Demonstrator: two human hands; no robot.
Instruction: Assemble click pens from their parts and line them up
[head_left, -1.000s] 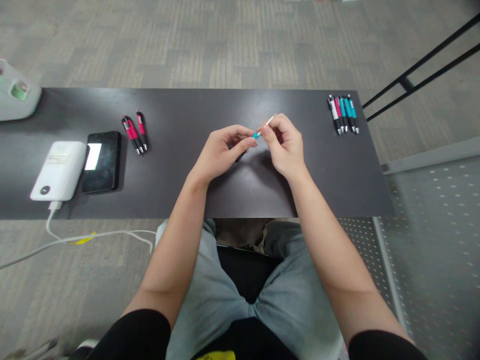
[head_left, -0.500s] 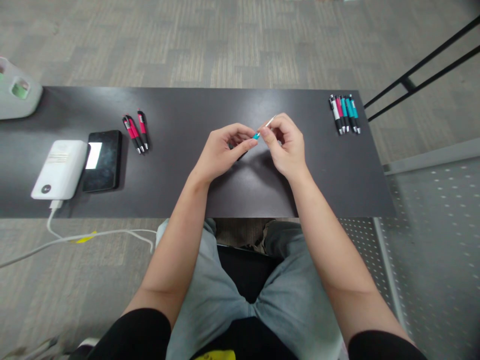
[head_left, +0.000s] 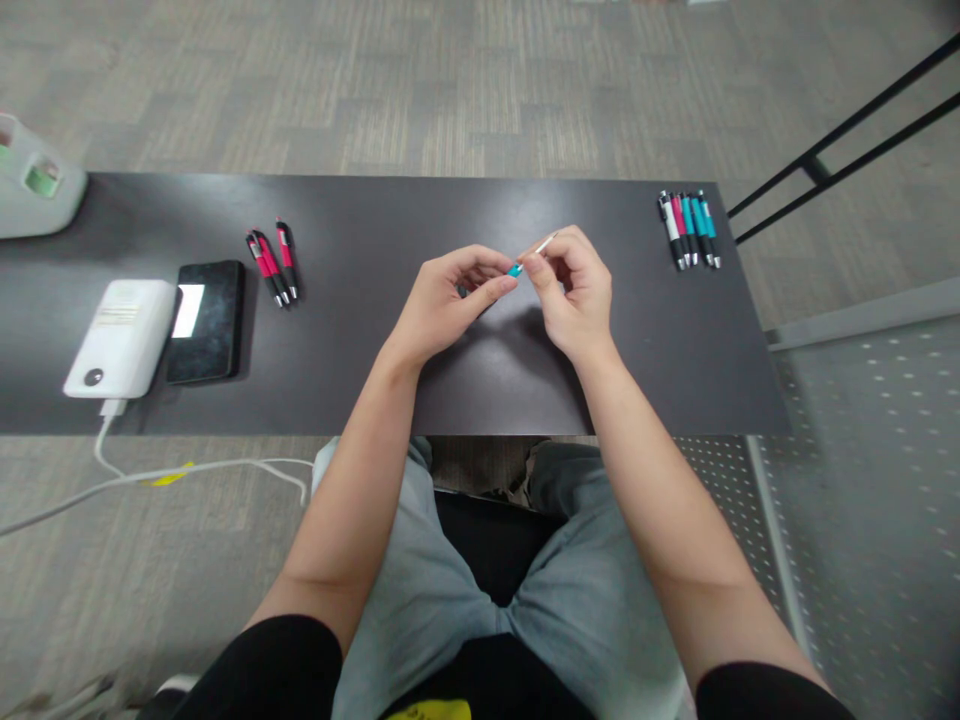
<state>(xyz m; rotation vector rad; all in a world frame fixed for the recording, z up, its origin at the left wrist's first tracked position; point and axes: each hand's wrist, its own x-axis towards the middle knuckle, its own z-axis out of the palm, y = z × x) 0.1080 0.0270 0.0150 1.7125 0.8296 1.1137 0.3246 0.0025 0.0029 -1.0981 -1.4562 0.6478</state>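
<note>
Over the middle of the dark table, my left hand is closed around a teal pen barrel, most of it hidden by the fingers. My right hand pinches a thin, whitish pen refill between thumb and fingers. The refill slants up and to the right, its lower end at the mouth of the barrel. How far it sits inside the barrel I cannot tell.
Several pens in white, pink and teal lie in a row at the right end. Pink pens lie to the left, near a black phone-like device and a white power bank with a cable.
My right hand has shifted very slightly to the right with the refill. The left hand and the pens on the table look the same.
</note>
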